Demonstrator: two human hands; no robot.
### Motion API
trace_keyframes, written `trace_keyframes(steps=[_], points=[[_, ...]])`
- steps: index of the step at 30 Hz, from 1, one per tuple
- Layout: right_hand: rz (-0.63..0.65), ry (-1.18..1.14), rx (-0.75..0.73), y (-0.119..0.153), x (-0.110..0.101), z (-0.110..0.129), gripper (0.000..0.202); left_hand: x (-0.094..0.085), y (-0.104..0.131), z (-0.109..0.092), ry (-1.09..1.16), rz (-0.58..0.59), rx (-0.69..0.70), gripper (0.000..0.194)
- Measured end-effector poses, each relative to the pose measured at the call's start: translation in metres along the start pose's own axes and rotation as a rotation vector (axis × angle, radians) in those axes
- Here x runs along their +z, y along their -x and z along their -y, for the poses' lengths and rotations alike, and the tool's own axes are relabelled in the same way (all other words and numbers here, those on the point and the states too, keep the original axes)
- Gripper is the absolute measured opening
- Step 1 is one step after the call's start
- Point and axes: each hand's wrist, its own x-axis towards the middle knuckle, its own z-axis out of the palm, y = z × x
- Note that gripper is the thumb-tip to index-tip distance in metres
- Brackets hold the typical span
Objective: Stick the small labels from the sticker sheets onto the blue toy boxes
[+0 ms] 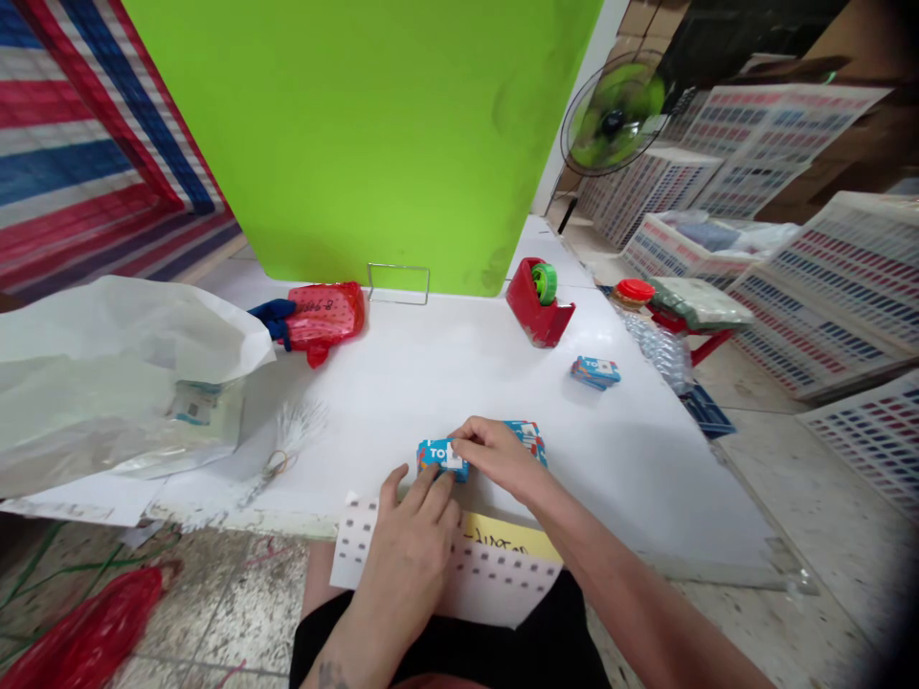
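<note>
A small blue and white packet [439,456] lies near the front edge of the white table [445,373]. My right hand [495,457] pinches its right end. My left hand [413,545] touches the packet's near side with its fingertips and rests over a white sticker sheet [495,579] with a yellow strip, lying on my lap. A second stack of the same packets [531,438] sits just behind my right hand. Another small stack [595,372] lies farther right on the table.
A red tape dispenser [538,304] with a green roll stands at the back right. A red mesh bag [323,316] lies at the back left, a large white plastic bag [122,373] at the left. A green board [373,134], a fan [614,115] and printed cartons [833,287] surround the table.
</note>
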Motion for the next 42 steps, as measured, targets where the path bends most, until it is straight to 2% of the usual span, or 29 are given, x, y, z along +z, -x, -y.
trace_keyframes(steps=[9, 14, 16, 21, 24, 29, 32, 38, 42], points=[[-0.013, -0.004, -0.037, -0.001, 0.002, -0.005, 0.009, -0.002, -0.002, -0.001, -0.016, 0.010, 0.012, 0.018], [-0.050, 0.044, -0.110, 0.001, 0.004, -0.010, 0.007, 0.000, -0.003, -0.001, -0.010, -0.009, 0.009, 0.014], [-0.104, 0.092, -0.189, 0.004, 0.004, -0.011, 0.005, 0.002, -0.003, -0.001, -0.005, -0.018, -0.001, 0.014], [-0.300, 0.330, -0.518, 0.017, 0.004, -0.005, 0.008, 0.005, -0.003, 0.000, 0.008, -0.034, 0.001, 0.015], [-0.367, 0.389, -0.606, 0.024, 0.004, 0.000, 0.009, 0.002, -0.001, -0.002, 0.034, -0.051, -0.002, 0.013], [-0.401, 0.324, -0.547, 0.026, 0.002, 0.005, 0.008, -0.009, 0.010, -0.010, 0.099, -0.028, -0.036, 0.010], [-0.354, 0.225, -0.484, 0.023, -0.002, 0.007, 0.006, -0.012, 0.017, -0.013, 0.127, -0.021, -0.041, 0.013], [-0.214, 0.030, -0.249, 0.021, -0.014, 0.010, 0.011, -0.014, 0.023, -0.015, 0.130, 0.033, -0.068, 0.012], [-0.189, -0.023, -0.196, 0.021, -0.018, 0.009, 0.012, -0.014, 0.023, -0.017, 0.120, 0.024, -0.054, 0.011]])
